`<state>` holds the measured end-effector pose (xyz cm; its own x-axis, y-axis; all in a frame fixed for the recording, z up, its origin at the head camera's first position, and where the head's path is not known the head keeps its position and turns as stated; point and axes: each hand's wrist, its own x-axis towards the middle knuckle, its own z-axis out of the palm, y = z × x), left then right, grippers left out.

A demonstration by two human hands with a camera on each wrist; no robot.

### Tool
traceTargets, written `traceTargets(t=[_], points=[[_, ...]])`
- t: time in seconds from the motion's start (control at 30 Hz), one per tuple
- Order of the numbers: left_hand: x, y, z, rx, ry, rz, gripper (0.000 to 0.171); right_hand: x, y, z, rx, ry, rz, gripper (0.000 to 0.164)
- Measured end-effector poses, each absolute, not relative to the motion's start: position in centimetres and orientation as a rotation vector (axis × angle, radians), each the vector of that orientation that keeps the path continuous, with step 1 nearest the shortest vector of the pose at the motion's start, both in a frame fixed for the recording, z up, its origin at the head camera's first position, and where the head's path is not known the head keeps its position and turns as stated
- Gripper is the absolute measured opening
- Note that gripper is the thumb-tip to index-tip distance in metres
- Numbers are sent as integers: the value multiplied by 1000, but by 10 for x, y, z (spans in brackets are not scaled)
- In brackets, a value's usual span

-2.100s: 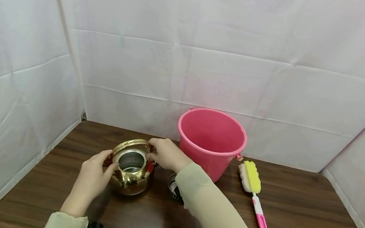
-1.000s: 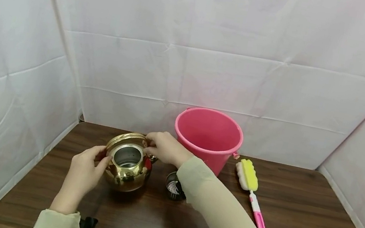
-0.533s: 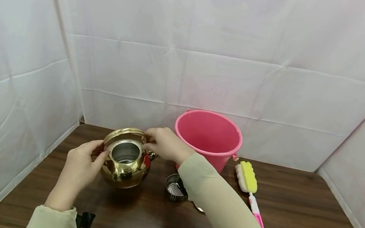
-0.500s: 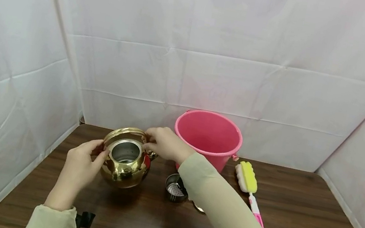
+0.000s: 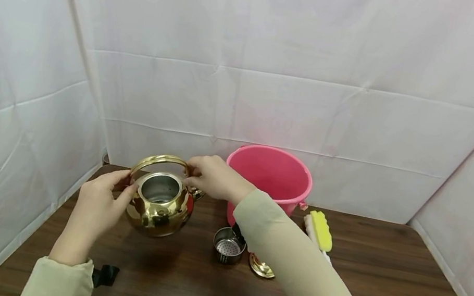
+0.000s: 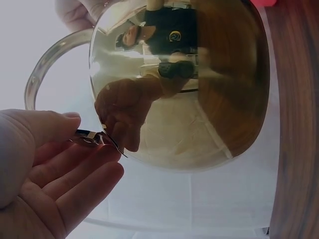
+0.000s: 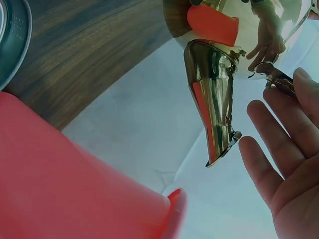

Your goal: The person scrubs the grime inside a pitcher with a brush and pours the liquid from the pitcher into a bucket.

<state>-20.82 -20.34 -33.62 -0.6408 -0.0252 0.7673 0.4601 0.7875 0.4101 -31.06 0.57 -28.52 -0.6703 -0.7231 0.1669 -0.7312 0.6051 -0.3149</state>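
A shiny gold kettle (image 5: 157,221) without its lid hangs a little above the table, its steel-lined mouth facing up. My left hand (image 5: 97,197) pinches the left foot of its arched handle (image 5: 161,158) between thumb and fingers. At the other foot, my right hand (image 5: 214,178) pinches the handle, near the spout. In the right wrist view the spout (image 7: 214,94) sticks out beside the outstretched lower fingers. The left wrist view has the kettle's polished side (image 6: 174,119) close by, full of reflections.
A pink bucket (image 5: 236,217) stands behind my right forearm. In front of it are a perforated steel strainer (image 5: 229,248) and a gold lid (image 5: 261,267), partly covered by the sleeve. A yellow-and-white sponge brush (image 5: 320,230) lies to the right. White sheeting encloses the wooden table (image 5: 173,295).
Both hands have raised the kettle off the table and shifted it slightly left. The gold lid, hidden behind the right sleeve before, has come into view.
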Motion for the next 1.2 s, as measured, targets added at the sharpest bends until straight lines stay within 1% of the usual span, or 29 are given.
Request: traceTargets(t=[0.23,0.93,1.2], points=[[-210,-204,-328,-308,-2194,-776,20,-309,7,-277,1252,-2802,573,10],[-218,-200,-306,-375,-2186,-744,17,-309,18,-254,1226,-2766,593,9],[-227,-200,-296,-397,-2224,-717,12,-310,23,-246,1233,-2748,587,10]])
